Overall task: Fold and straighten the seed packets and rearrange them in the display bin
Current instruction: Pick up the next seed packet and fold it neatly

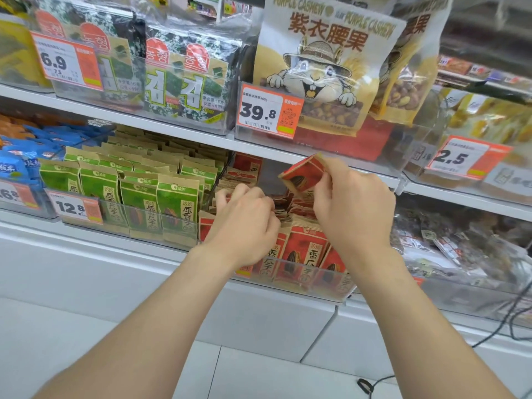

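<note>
Over the clear plastic display bin [341, 287], our right hand [354, 205] pinches a red paper seed packet [302, 174] mid-fold; left hand [244, 220] grip unclear. Next, probably slotting it in.

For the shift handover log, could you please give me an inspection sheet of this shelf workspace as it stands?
Surface: white shelf, clear bin on it.
Job's things: red packets jumbled in bin; lifted packet above them, bent.
Clutter: nothing seen.
Grips: right hand pinches lifted packet; left hand among bin's packets, hold hidden.
Cables: black cable trails lower right.
Surroundings: green packets left, cashew bags above.
</note>
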### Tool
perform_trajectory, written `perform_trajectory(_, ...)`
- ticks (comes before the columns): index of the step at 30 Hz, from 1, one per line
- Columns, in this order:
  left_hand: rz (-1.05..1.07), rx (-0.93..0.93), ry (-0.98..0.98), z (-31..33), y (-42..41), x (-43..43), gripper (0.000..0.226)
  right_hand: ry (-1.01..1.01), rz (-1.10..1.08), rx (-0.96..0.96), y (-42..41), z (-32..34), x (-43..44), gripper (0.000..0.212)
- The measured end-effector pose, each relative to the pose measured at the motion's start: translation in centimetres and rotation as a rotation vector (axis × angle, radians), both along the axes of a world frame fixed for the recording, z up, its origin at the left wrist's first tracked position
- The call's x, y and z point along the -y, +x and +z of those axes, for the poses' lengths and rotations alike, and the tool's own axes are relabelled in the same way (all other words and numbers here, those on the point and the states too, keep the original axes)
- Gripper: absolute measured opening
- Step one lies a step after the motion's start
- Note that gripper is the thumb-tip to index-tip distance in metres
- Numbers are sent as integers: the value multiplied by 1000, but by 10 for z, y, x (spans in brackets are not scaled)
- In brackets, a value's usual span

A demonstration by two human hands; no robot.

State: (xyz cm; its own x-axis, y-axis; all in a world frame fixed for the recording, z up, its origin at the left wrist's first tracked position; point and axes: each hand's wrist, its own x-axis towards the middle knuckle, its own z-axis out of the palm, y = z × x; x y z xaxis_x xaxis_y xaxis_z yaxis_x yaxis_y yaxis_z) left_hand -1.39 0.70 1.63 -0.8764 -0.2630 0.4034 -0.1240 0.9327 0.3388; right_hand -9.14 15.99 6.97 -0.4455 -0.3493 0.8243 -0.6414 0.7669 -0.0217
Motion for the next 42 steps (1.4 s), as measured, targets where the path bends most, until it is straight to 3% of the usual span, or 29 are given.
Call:
perform_trajectory(4,-58,-260,163,5,-5,-15,50,-108,160,-93,4,2,-6,28)
perform_trajectory(9,-222,-510,414,12,-6,-30,36,-176,302,-130,6,3,-11,26)
perform_trajectory(15,-174,-643,525,27,8,-40,27,-417,506,55,30,8,-7,27)
perform_trajectory(19,-7,-690,601,28,14,-44,30,-639,620,321,50,22,-5,34)
perform_trajectory(22,122,-607,749,27,17,-47,30,-738,539,528,57,28,1,25)
perform_trajectory(25,154,-500,1017,21,20,-49,8,-507,383,683,60,25,11,38)
perform_trajectory(27,157,-447,1112,18,24,-49,22,-333,362,750,66,19,15,47)
perform_trajectory(29,182,-408,1141,16,28,-50,25,-296,360,781,70,10,15,44)
perform_trajectory(34,169,-345,1193,20,34,-64,13,-491,425,863,68,-21,7,33)
perform_trajectory(38,13,-228,1493,23,32,-67,45,-636,516,1107,69,-31,7,26)
perform_trajectory(42,7,-205,1645,28,38,-74,49,-742,496,1341,71,-28,2,32)
